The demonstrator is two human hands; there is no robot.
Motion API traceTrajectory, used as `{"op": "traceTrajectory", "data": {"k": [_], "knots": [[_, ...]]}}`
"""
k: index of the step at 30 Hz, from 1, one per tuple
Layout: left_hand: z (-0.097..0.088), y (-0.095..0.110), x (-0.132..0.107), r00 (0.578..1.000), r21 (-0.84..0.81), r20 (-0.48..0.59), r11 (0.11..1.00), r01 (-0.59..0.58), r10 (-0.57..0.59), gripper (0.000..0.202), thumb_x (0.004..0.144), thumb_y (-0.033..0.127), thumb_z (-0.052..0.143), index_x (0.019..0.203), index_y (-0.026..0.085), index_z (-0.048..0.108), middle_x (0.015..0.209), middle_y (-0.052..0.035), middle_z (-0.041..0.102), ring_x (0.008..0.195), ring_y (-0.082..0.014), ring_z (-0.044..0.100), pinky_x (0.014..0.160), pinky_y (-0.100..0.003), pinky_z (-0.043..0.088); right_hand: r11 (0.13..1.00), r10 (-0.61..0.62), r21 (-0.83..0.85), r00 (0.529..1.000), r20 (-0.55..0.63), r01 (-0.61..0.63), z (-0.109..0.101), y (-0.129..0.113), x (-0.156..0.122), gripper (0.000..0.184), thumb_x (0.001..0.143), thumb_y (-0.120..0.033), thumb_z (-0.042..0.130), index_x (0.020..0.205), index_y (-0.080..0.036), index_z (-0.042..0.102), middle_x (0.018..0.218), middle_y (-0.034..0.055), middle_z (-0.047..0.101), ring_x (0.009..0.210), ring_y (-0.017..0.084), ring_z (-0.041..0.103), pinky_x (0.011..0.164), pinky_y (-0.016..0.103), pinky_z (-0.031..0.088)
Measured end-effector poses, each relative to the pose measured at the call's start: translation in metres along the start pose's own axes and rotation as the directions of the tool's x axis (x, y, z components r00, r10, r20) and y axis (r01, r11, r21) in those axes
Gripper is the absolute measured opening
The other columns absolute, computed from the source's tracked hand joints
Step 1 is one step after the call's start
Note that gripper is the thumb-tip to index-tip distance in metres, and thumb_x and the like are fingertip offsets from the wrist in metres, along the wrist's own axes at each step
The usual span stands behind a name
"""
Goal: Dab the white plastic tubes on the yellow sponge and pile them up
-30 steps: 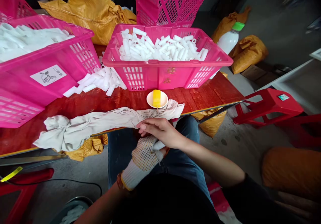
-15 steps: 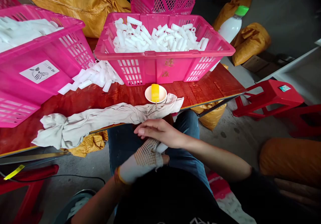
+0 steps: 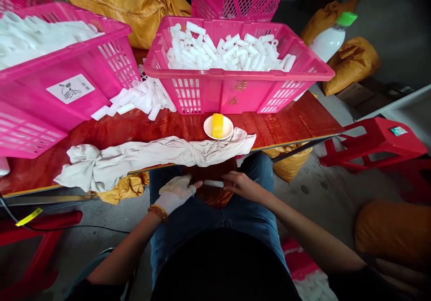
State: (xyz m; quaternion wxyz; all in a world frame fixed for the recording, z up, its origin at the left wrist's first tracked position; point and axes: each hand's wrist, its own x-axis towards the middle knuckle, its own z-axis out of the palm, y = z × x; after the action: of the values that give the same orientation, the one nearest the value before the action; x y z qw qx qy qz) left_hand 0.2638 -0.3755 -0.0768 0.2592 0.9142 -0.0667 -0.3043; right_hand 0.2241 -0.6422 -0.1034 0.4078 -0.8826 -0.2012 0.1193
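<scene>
A short white plastic tube [image 3: 213, 183] lies level above my lap, over a dark reddish-brown surface [image 3: 215, 197] between my knees. My right hand [image 3: 241, 186], bare, pinches the tube's right end between thumb and fingers. My left hand [image 3: 178, 190] wears a white knitted glove with dots, its bare thumb pointing at the tube's left end; whether it touches is unclear. The gloved fingers are slightly blurred, apart from the thumb, with nothing seen in them. Beyond my hands, a yellow block on a thin stick [image 3: 217, 125] rests on a small white dish [image 3: 208, 129].
A twisted grey-white cloth [image 3: 151, 152] runs along the front edge of the red table [image 3: 289, 128]. Two pink crates [image 3: 215, 92] [image 3: 37, 105] hold many white tubes, with a loose pile [image 3: 148, 95] between them. Red stools [image 3: 380, 141] stand right and lower left.
My hands were together around the tube, the right over the left. They have since moved apart and forward, the tube now at the right fingertips. The view has shifted slightly left.
</scene>
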Motion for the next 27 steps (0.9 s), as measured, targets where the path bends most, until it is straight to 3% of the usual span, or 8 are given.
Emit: {"op": "traceTrajectory", "data": {"k": [5, 8, 11, 13, 16, 21, 25, 27], "knots": [[-0.016, -0.006, -0.023, 0.938, 0.161, -0.121, 0.939, -0.305, 0.326, 0.047, 0.093, 0.058, 0.053, 0.123, 0.026, 0.07, 0.117, -0.0067, 0.076, 0.108, -0.0281, 0.071, 0.089, -0.037, 0.058, 0.999, 0.054, 0.001, 0.995, -0.088, -0.054, -0.051, -0.007, 0.005, 0.034, 0.094, -0.033, 0.066, 0.122, -0.014, 0.07, 0.104, 0.0139, 0.073, 0.085, 0.024, 0.071, 0.08, 0.039, 0.06], [-0.018, 0.003, -0.021, 0.612, 0.237, -0.499, 0.776, -0.585, 0.614, 0.03, 0.096, 0.047, 0.055, 0.113, 0.028, 0.071, 0.092, -0.0005, 0.079, 0.078, -0.0162, 0.074, 0.073, -0.024, 0.061, 0.996, 0.021, 0.091, 0.989, -0.146, -0.008, -0.119, -0.048, 0.013, 0.03, 0.094, -0.041, 0.067, 0.114, -0.02, 0.075, 0.108, 0.0098, 0.076, 0.1, 0.025, 0.072, 0.089, 0.037, 0.058], [-0.032, 0.011, 0.008, 0.216, 0.5, -0.736, 0.73, -0.466, 0.641, 0.026, 0.094, 0.04, 0.063, 0.116, 0.025, 0.065, 0.096, -0.0023, 0.078, 0.081, -0.0188, 0.074, 0.075, -0.028, 0.063, 0.988, -0.001, 0.15, 0.967, -0.256, 0.04, -0.181, -0.086, 0.033, 0.03, 0.094, -0.044, 0.066, 0.109, -0.02, 0.076, 0.093, 0.0065, 0.078, 0.079, 0.019, 0.073, 0.073, 0.03, 0.059], [-0.047, 0.014, 0.029, 0.069, 0.621, -0.73, 0.702, -0.348, 0.68, 0.03, 0.095, 0.044, 0.061, 0.116, 0.023, 0.064, 0.099, -0.0049, 0.078, 0.088, -0.0234, 0.075, 0.078, -0.035, 0.064, 0.989, -0.073, 0.093, 0.918, -0.389, 0.118, -0.215, -0.102, 0.064, 0.03, 0.093, -0.045, 0.066, 0.1, -0.018, 0.076, 0.081, 0.0046, 0.075, 0.069, 0.017, 0.069, 0.066, 0.028, 0.057], [-0.06, 0.011, 0.05, 0.105, 0.69, -0.65, 0.643, -0.334, 0.752, 0.035, 0.095, 0.053, 0.056, 0.113, 0.024, 0.064, 0.102, -0.0057, 0.077, 0.09, -0.0259, 0.075, 0.077, -0.039, 0.065, 0.984, -0.175, -0.101, 0.873, -0.455, 0.145, -0.252, -0.112, 0.138, 0.028, 0.093, -0.041, 0.064, 0.087, -0.015, 0.072, 0.073, 0.0036, 0.071, 0.069, 0.017, 0.066, 0.066, 0.029, 0.054], [-0.057, 0.003, 0.056, 0.152, 0.651, -0.632, 0.627, -0.428, 0.76, 0.019, 0.095, 0.033, 0.056, 0.112, 0.028, 0.063, 0.1, -0.0025, 0.076, 0.094, -0.0234, 0.074, 0.084, -0.037, 0.064, 0.952, -0.02, -0.304, 0.988, -0.153, -0.028, -0.264, -0.106, 0.262, 0.009, 0.078, -0.014, 0.073, 0.069, -0.012, 0.071, 0.06, 0.0003, 0.069, 0.052, 0.011, 0.06, 0.053, 0.022, 0.046], [-0.06, 0.008, 0.051, 0.087, 0.657, -0.658, 0.627, -0.417, 0.748, 0.021, 0.095, 0.026, 0.055, 0.115, 0.026, 0.061, 0.1, -0.0027, 0.076, 0.093, -0.0223, 0.074, 0.083, -0.037, 0.064, 0.933, 0.094, -0.35, 0.996, 0.009, -0.084, -0.252, -0.103, 0.293, 0.028, 0.072, -0.01, 0.076, 0.048, -0.009, 0.062, 0.037, -0.0062, 0.053, 0.035, 0.003, 0.046, 0.044, 0.018, 0.035], [-0.062, 0.012, 0.048, 0.114, 0.655, -0.65, 0.63, -0.417, 0.752, 0.02, 0.094, 0.026, 0.056, 0.113, 0.026, 0.061, 0.098, -0.0028, 0.076, 0.091, -0.0225, 0.074, 0.08, -0.037, 0.064, 0.925, 0.113, -0.37, 0.992, 0.05, -0.087, -0.249, -0.101, 0.29, 0.033, 0.076, -0.013, 0.073, 0.046, -0.008, 0.06, 0.034, -0.0079, 0.049, 0.033, 0.001, 0.042, 0.042, 0.017, 0.03]]}}
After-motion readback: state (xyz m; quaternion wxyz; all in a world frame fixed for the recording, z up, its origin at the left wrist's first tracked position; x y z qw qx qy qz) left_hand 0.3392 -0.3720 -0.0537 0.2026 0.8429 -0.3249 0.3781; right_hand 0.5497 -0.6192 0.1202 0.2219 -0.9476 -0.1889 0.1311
